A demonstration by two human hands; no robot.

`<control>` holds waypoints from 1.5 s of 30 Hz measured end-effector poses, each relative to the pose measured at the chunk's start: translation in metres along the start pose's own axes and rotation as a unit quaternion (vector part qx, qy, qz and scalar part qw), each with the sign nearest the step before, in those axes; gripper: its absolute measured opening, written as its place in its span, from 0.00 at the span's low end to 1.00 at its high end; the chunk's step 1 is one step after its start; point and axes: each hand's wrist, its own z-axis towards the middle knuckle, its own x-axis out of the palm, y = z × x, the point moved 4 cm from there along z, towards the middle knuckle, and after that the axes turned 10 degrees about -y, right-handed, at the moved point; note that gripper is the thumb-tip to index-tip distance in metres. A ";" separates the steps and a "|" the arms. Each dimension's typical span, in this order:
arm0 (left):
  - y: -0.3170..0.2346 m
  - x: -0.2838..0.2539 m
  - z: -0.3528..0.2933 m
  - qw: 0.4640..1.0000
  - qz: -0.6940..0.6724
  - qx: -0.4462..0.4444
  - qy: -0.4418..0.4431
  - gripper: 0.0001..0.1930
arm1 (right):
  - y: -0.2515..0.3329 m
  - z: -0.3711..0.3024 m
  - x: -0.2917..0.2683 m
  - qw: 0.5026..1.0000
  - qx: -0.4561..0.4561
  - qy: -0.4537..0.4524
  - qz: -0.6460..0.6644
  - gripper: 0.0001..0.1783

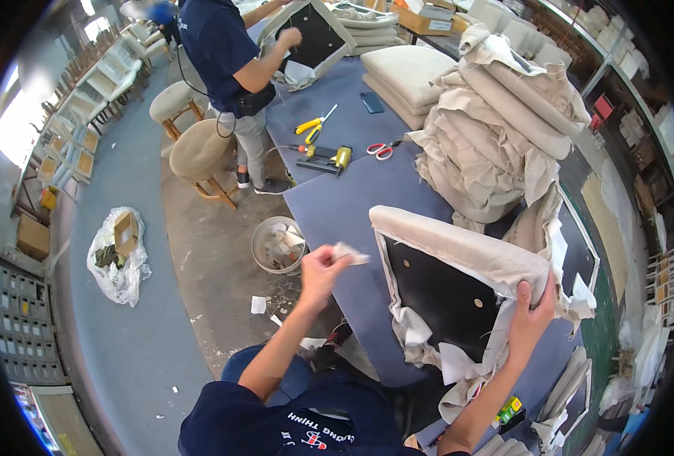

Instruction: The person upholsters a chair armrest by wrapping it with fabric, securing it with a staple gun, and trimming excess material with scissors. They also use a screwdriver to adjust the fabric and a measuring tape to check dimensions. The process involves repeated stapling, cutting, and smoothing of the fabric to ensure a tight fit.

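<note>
A beige upholstered chair seat [458, 242] stands tilted on the blue-grey table, its black underside [443, 292] facing me. Loose fabric edges and white backing hang along its lower rim. My right hand [533, 313] grips the seat's right corner, thumb on the fabric and fingers round the far side, partly hidden. Off to the left of the seat, past the table edge, my left hand [324, 270] pinches a small whitish fabric scrap [351, 254]. That hand is apart from the seat and above a scrap bucket [255, 245].
Red-handled scissors [383, 150], a staple gun [326, 159], yellow-handled tools [312, 126] and a phone [372, 102] lie on the table [329, 204]. A tall pile of beige covers [481, 144] rises behind the seat. Another person [223, 57] works at the far left, beside round stools [203, 150].
</note>
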 end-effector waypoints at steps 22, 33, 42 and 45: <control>-0.183 0.202 -0.045 0.754 0.103 0.464 0.454 0.26 | 0.018 -0.025 -0.010 0.994 -0.108 -0.024 0.020 0.38; -0.127 0.202 -0.076 0.679 0.313 0.436 0.502 0.41 | -0.019 -0.037 -0.050 0.988 -0.105 -0.061 0.099 0.35; -0.166 0.258 -0.179 0.515 0.374 0.326 0.699 0.44 | -0.108 -0.107 -0.058 0.940 0.037 -0.116 0.318 0.29; -0.125 0.312 -0.191 0.532 0.180 0.222 0.797 0.36 | -0.105 -0.127 -0.046 0.946 0.070 -0.216 0.232 0.30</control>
